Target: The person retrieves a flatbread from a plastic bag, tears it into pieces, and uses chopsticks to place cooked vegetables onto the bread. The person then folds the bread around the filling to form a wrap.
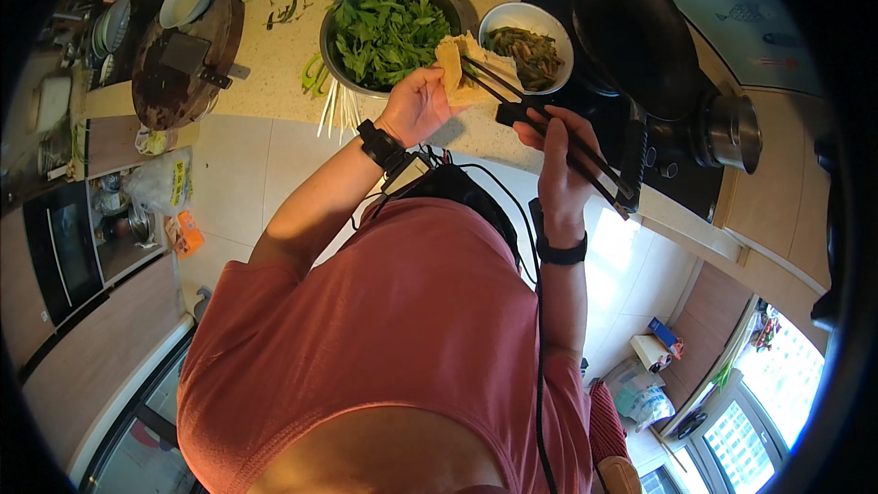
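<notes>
My left hand (413,108) holds up a thin, pale yellow flatbread (449,66) at the counter's near edge, its fingers closed on the near side. In my right hand (565,148) is a pair of dark chopsticks (596,163), their tips reaching to the flatbread. Just beyond, a white bowl (569,48) contains cooked green and brown strips of food (526,53). To its left stands a steel bowl (326,53) heaped with fresh leafy greens (389,27). Whether the chopstick tips grip any food cannot be made out.
On the right, a large black wok (631,32) and a small steel pot (734,134) sit on the black cooktop. At left, a cleaver (187,55) and a white dish (186,0) lie on a round chopping board (169,105). Pale stalks (340,112) overhang the counter edge.
</notes>
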A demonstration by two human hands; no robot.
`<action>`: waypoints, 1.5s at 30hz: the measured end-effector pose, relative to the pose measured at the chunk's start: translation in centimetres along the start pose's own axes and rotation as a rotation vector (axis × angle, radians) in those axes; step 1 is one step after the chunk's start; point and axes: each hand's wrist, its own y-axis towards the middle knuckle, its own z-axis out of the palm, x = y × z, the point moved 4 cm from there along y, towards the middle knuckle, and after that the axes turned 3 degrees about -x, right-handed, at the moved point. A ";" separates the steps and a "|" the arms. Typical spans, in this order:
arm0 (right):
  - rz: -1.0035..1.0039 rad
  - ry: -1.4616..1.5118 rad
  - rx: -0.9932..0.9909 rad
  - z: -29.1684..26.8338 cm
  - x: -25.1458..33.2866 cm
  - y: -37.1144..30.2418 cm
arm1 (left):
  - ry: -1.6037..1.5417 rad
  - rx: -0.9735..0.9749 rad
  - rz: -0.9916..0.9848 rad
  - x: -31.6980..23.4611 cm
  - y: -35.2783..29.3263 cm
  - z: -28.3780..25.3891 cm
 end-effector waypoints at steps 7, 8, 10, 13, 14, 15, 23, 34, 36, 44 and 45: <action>-0.016 0.022 -0.028 -0.9 1.2 -0.6 | 0.002 -0.003 -0.008 -0.3 -0.1 -0.1; -0.016 0.001 -0.032 -1.0 1.3 -0.8 | -0.007 0.015 -0.003 -0.3 -0.2 -0.1; -0.047 -0.008 -0.065 -1.5 1.6 -1.1 | 0.008 -0.012 0.006 -0.3 -0.4 -0.2; -0.178 -0.068 -0.152 -2.7 1.4 -1.0 | -0.006 0.025 0.006 -0.4 -1.0 0.0; -0.220 -0.110 -0.185 -3.1 1.1 -0.6 | 0.015 -0.012 0.004 -0.5 -1.3 -0.1; -0.263 -0.151 -0.219 -3.5 0.6 -0.1 | 0.034 -0.024 0.005 -0.6 -1.6 -0.1; -0.099 -0.667 0.265 0.2 -8.7 9.4 | 0.065 -0.023 -0.051 -1.9 -5.8 0.5; -0.510 -1.255 0.191 2.0 -10.6 10.4 | 0.230 -0.053 0.117 -3.2 -9.6 3.2; -0.673 -1.089 0.074 2.7 -6.9 8.1 | 0.288 -0.082 0.156 -3.0 -9.4 3.1; -0.284 -0.573 0.185 5.9 -0.7 -0.2 | 0.339 -0.158 0.145 -0.9 -7.5 3.3; -0.294 -0.595 0.176 6.0 -0.7 -0.3 | 0.351 -0.186 0.157 -0.5 -7.2 3.3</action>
